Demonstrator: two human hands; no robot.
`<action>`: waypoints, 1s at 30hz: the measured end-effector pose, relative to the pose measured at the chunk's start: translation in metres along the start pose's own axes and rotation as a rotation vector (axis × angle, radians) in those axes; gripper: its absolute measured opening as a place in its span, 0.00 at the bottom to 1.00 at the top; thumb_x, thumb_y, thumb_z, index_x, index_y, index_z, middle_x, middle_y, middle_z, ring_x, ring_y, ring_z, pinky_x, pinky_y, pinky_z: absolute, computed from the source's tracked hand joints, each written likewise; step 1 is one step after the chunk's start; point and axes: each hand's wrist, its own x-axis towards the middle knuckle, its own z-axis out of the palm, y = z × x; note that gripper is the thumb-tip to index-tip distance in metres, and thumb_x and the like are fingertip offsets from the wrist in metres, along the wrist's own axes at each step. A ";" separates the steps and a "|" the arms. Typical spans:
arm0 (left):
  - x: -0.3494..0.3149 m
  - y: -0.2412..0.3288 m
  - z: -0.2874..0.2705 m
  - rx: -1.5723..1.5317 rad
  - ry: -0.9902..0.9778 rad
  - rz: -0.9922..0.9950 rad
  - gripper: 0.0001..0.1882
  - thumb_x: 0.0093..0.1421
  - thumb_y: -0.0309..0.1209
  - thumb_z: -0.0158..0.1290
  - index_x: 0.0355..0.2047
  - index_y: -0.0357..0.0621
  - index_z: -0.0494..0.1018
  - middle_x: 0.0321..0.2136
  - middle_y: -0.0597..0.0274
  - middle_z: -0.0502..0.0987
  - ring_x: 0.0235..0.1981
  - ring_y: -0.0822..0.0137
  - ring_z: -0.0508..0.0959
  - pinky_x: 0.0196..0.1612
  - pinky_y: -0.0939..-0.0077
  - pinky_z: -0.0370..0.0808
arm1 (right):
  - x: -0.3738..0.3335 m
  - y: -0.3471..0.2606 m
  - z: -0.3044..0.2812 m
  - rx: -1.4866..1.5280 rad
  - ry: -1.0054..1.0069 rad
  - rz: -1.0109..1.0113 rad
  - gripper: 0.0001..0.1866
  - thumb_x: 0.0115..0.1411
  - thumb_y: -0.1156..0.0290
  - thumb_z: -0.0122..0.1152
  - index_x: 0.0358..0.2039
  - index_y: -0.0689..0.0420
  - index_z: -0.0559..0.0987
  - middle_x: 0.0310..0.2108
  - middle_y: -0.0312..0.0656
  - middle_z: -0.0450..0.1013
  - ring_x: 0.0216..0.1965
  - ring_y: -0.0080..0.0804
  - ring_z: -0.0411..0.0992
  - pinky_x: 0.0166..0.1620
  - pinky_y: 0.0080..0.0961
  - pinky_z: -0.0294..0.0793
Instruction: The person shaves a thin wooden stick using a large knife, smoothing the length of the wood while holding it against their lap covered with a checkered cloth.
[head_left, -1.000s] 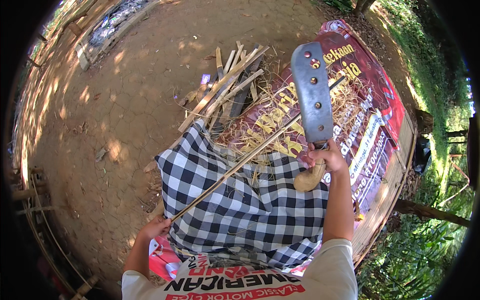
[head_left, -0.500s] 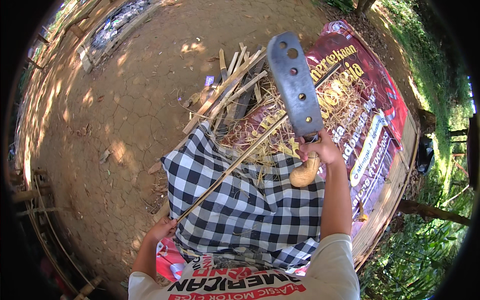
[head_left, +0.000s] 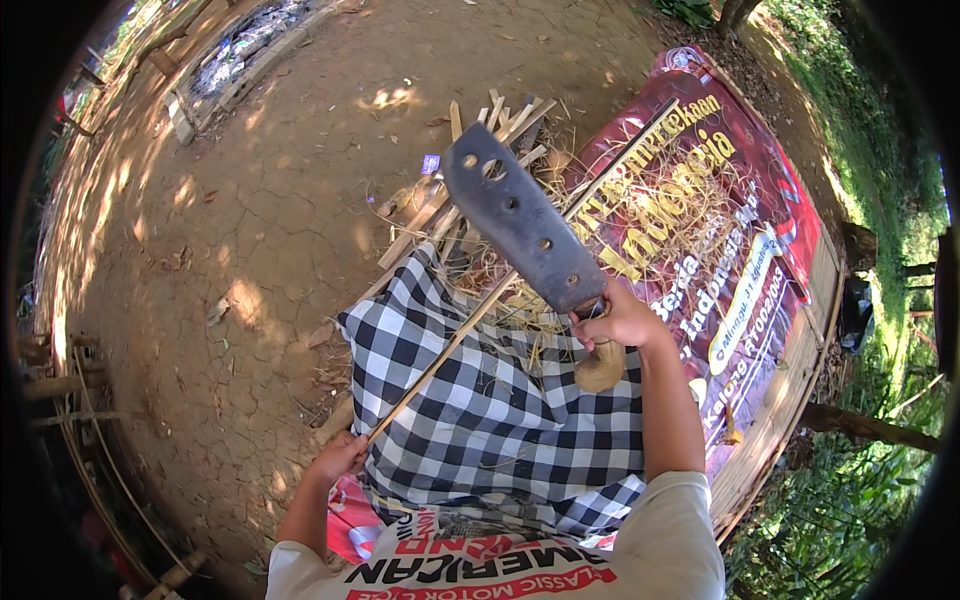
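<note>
The left hand [head_left: 338, 458] is closing around the near end of a long bamboo strip [head_left: 470, 330] lying across the checkered cloth [head_left: 500, 420]. The right hand [head_left: 615, 320] is gripping a cleaver [head_left: 520, 225] above it. Farther off, split bamboo [head_left: 480, 150] is lying on dirt ground [head_left: 250, 250] beside a red banner [head_left: 720, 230].

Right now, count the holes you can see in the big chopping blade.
6 holes in the blade: two near the broad tip, four more running down toward the right hand. Others may be hidden under that hand.
</note>
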 end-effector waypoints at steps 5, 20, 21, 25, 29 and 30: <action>0.001 -0.001 -0.006 -0.030 -0.053 0.000 0.26 0.65 0.50 0.49 0.15 0.49 0.61 0.10 0.72 0.57 0.11 0.76 0.54 0.16 0.78 0.51 | 0.004 0.026 0.033 -0.125 -0.163 0.084 0.13 0.42 0.81 0.64 0.32 0.63 0.77 0.26 0.38 0.75 0.25 0.25 0.73 0.30 0.23 0.73; -0.018 0.002 0.028 0.453 0.312 0.406 0.24 0.65 0.36 0.50 0.13 0.37 0.65 0.11 0.72 0.61 0.16 0.79 0.60 0.19 0.76 0.57 | -0.066 -0.020 0.010 -0.606 0.386 -0.140 0.18 0.43 0.70 0.67 0.35 0.64 0.77 0.23 0.41 0.72 0.26 0.27 0.67 0.34 0.27 0.69; -0.021 0.005 0.025 0.540 0.318 0.415 0.20 0.65 0.34 0.50 0.17 0.34 0.66 0.11 0.67 0.62 0.17 0.76 0.61 0.20 0.74 0.59 | -0.065 -0.015 0.008 -0.575 0.387 -0.151 0.18 0.43 0.70 0.67 0.34 0.65 0.77 0.23 0.40 0.72 0.26 0.27 0.67 0.35 0.27 0.69; -0.027 0.017 0.034 0.620 0.362 0.518 0.18 0.64 0.33 0.50 0.21 0.34 0.67 0.13 0.61 0.63 0.17 0.73 0.61 0.20 0.71 0.61 | -0.068 -0.013 0.007 -0.438 0.482 -0.090 0.16 0.43 0.69 0.70 0.31 0.65 0.77 0.24 0.38 0.73 0.27 0.25 0.68 0.35 0.27 0.70; -0.028 0.018 0.038 0.727 0.443 0.549 0.17 0.63 0.33 0.50 0.21 0.35 0.66 0.13 0.53 0.65 0.15 0.62 0.65 0.20 0.67 0.62 | -0.069 0.001 -0.011 -0.225 0.554 -0.067 0.14 0.45 0.74 0.70 0.30 0.65 0.74 0.24 0.38 0.72 0.22 0.21 0.69 0.27 0.23 0.70; -0.027 0.014 0.039 0.754 0.473 0.557 0.17 0.63 0.33 0.50 0.20 0.35 0.66 0.13 0.51 0.65 0.14 0.58 0.67 0.21 0.66 0.63 | -0.070 -0.004 -0.010 -0.191 0.593 -0.056 0.14 0.46 0.75 0.70 0.30 0.65 0.74 0.24 0.38 0.72 0.21 0.22 0.70 0.26 0.23 0.69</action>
